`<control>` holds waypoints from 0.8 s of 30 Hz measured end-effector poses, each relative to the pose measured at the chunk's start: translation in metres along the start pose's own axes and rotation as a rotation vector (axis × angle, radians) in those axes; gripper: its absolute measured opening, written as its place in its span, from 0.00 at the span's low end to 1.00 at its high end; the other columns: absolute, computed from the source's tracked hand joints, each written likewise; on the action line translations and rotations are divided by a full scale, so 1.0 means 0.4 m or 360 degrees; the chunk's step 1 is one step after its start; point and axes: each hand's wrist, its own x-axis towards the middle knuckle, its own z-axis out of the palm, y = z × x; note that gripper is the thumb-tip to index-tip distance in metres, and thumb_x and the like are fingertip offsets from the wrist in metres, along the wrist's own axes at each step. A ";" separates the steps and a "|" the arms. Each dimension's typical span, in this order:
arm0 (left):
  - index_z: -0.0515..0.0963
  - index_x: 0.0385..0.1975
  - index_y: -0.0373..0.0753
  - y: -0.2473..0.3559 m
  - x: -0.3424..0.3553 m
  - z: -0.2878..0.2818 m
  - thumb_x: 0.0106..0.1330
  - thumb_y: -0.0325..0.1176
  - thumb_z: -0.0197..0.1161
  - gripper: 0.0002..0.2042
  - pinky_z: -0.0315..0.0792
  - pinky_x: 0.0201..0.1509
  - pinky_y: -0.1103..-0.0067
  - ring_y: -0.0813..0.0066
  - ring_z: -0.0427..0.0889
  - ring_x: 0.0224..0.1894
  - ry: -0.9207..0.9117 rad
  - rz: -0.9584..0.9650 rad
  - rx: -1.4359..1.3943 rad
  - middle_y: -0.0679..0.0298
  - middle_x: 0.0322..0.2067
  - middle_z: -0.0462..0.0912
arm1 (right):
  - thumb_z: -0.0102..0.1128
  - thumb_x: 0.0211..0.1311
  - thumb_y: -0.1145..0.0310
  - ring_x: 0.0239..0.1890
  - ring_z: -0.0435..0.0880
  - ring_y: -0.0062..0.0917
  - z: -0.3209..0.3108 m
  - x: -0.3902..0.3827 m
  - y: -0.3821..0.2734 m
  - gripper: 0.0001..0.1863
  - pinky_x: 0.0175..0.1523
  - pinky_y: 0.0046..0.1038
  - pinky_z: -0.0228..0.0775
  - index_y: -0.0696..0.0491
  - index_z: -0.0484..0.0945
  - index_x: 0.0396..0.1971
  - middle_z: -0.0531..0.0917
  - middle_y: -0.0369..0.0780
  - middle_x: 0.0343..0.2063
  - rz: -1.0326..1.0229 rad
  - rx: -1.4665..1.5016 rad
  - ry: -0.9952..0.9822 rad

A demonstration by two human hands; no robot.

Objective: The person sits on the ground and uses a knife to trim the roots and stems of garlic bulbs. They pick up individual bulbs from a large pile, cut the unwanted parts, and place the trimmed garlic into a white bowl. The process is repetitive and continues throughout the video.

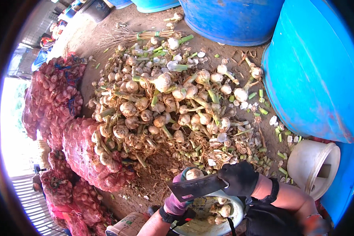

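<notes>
My left hand (177, 198), in a pink and purple glove, grips a garlic bulb (194, 173) near the bottom of the head view. My right hand (238, 180), in a black glove, is closed on the handle of a dark wide-bladed cleaver (194, 187). The blade lies across the front of my left hand, just below the bulb; whether it touches the bulb is unclear. Beneath both hands sits a pale basin (235, 212) holding several bulbs (224, 210). Beyond them spreads a big heap of garlic (157, 106) with stalks, papery skins and cut green pieces on the dirt floor.
Red mesh sacks of bulbs (53, 98) line the left, beside a bright opening. Large blue tubs (310, 70) stand behind and at the right. A white bucket (303, 165) lies at the lower right, another (124, 224) stands at bottom left. A bundle of dry stalks (133, 35) rests behind the heap.
</notes>
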 end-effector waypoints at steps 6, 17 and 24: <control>0.78 0.35 0.34 0.110 -0.007 0.057 0.45 0.27 0.69 0.15 0.71 0.45 0.79 0.76 0.78 0.38 -0.0523 -0.0496 0.0256 0.64 0.34 0.81 | 0.57 0.44 0.64 0.28 0.81 0.38 0.044 -0.088 0.174 0.12 0.35 0.35 0.74 0.49 0.81 0.31 0.80 0.43 0.22 0.0528 -0.0231 -0.0340; 0.73 0.44 0.36 0.037 0.037 0.120 0.57 0.53 0.56 0.26 0.67 0.37 0.72 0.70 0.71 0.27 0.0253 0.0029 -0.1337 0.63 0.25 0.72 | 0.70 0.44 0.62 0.24 0.78 0.14 -0.008 -0.045 0.003 0.17 0.32 0.22 0.72 0.54 0.81 0.34 0.82 0.37 0.23 0.1042 0.1522 -0.0425; 0.74 0.42 0.31 0.028 -0.005 0.055 0.59 0.41 0.59 0.19 0.70 0.48 0.71 0.68 0.78 0.40 0.0165 -0.0504 -0.0650 0.58 0.35 0.78 | 0.68 0.42 0.65 0.23 0.80 0.28 0.022 -0.075 0.068 0.14 0.30 0.28 0.71 0.57 0.77 0.28 0.80 0.44 0.21 0.0814 0.0909 -0.0122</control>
